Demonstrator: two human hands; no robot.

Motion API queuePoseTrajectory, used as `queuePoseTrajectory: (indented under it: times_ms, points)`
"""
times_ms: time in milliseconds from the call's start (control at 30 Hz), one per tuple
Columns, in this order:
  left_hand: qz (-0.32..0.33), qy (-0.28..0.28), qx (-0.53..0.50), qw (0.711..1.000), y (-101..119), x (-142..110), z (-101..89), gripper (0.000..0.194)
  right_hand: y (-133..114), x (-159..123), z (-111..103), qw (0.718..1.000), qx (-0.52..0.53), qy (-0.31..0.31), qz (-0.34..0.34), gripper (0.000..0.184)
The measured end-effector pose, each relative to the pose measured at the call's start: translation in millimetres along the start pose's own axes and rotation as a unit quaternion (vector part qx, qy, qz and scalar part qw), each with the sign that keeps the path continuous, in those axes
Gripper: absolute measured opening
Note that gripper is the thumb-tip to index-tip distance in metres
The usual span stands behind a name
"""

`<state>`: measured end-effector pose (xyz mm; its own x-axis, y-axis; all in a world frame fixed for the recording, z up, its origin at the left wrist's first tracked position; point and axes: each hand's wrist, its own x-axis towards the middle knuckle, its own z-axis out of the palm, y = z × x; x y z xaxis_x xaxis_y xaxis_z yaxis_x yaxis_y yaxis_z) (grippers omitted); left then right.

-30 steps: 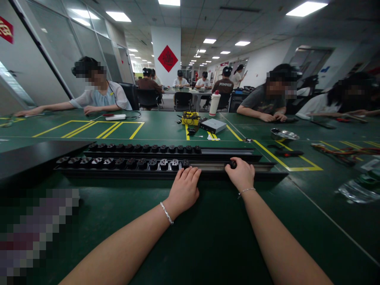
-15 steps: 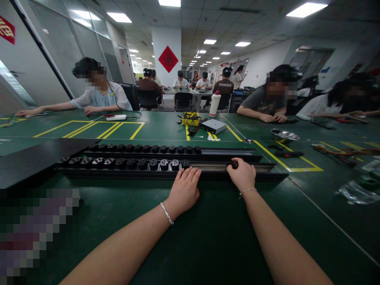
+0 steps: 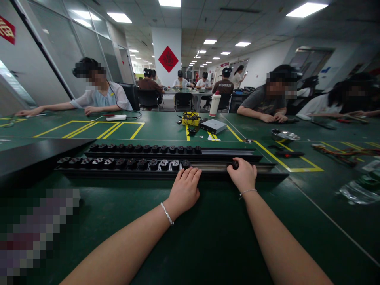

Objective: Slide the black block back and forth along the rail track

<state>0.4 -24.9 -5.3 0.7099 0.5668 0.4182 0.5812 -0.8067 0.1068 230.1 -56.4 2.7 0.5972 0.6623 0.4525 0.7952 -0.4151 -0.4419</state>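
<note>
Two long black track rails lie side by side on the green table. Black socket modules, some with pale faces, fill the left part of the near rail (image 3: 208, 174) and of the far rail (image 3: 228, 152). My right hand (image 3: 242, 174) is closed on a small dark round socket module (image 3: 235, 164) at the near rail's channel, to the right of the row. Its fingers partly hide the module. With fingers stretched out, my left hand (image 3: 184, 188) rests on the front edge of the near rail, just below the last module of the row (image 3: 186, 163).
A large black panel (image 3: 38, 156) is at the left. Across the table are a yellow box of cables (image 3: 190, 118), a grey box (image 3: 213, 126), a white bottle (image 3: 215, 103) and a metal bowl (image 3: 285, 135). Wires (image 3: 341, 150) lie right. Several people sit around.
</note>
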Motion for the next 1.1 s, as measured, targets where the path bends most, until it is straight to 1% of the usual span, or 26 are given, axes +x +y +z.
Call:
queuePoseTrajectory:
  times_ms: [233,533,1100]
  points:
    - [0.000,0.000,0.002,1.000,-0.7,-0.1,1.4,0.059,1.0,0.8,1.4,1.000,-0.007,-0.002,0.015,0.036]
    - [-0.002,0.000,0.000,1.000,-1.0,-0.4,0.2,0.057,0.1,1.8,-0.5,1.000,-0.014,-0.012,0.025,0.034]
    - [-0.001,0.004,-0.002,1.000,-0.8,-0.2,1.4,0.057,1.3,2.5,-0.1,1.000,-0.016,-0.009,0.025,0.034]
